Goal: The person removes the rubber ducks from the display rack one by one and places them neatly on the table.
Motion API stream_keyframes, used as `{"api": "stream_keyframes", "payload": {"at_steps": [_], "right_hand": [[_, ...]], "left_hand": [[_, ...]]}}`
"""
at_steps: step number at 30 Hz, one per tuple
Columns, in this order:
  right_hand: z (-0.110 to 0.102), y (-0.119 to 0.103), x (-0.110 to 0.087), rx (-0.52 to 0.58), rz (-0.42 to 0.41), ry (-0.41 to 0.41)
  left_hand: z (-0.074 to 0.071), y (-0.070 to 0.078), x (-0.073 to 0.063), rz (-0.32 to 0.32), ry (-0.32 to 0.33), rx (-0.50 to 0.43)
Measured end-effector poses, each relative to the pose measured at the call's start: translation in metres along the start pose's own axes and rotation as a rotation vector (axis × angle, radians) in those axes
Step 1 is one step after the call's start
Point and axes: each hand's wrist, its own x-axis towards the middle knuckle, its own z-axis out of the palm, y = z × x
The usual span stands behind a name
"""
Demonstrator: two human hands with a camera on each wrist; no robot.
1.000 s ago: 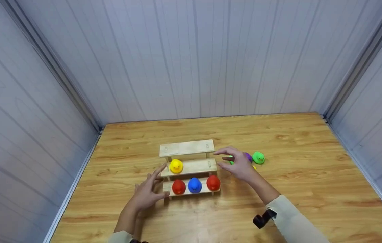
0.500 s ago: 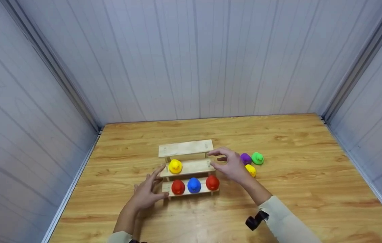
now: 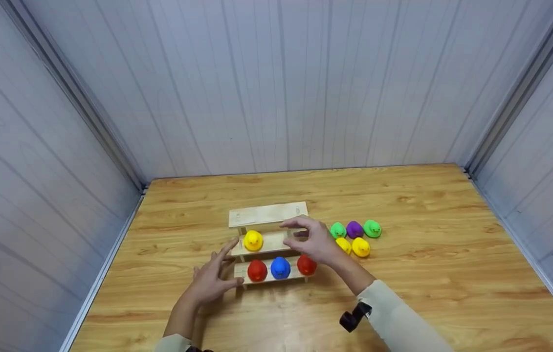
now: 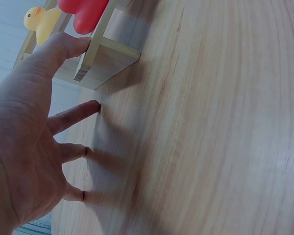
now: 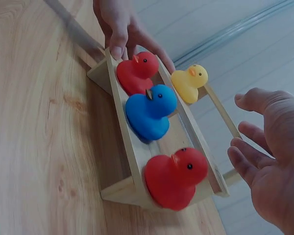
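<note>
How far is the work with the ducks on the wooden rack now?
Four ducks sit on the rack: three on the bottom step, a yellow duck on the middle. The right hand hovers empty over the middle step; the left hand steadies the rack. Five ducks wait on the table.

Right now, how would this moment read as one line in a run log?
left hand: braces wooden rack end | right hand: open, empty, over middle shelf | bottom shelf: red, blue, red ducks | middle: yellow duck

Even, soft light fills the head view, walls bowing at the frame edges. Both wrist views look smeared, perhaps by motion; faint shadows trail the left hand's fingers at centre left.
</note>
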Motion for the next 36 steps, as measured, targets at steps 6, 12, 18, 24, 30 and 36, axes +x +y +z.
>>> {"api": "stream_keyframes", "payload": {"at_steps": [6,12,18,24,30,36], "right_hand": [[0.015,-0.004,0.008,0.024,-0.010,-0.048],[0.028,-0.006,0.014,0.072,-0.007,-0.091],[0.041,-0.004,0.019,0.092,-0.030,-0.073],[0.053,-0.005,0.024,0.127,-0.023,-0.053],[0.062,-0.001,0.029,0.131,0.000,-0.049],[0.067,0.002,0.031,0.119,0.052,-0.027]], "left_hand": [[-0.001,0.001,0.000,-0.025,-0.008,0.006],[-0.001,0.001,-0.001,-0.016,-0.004,0.015],[-0.001,0.000,0.000,-0.011,-0.006,0.016],[-0.001,-0.001,0.000,0.001,-0.007,0.008],[-0.002,-0.002,-0.001,0.005,-0.004,0.009],[-0.001,-0.002,-0.001,0.003,-0.007,0.000]]}}
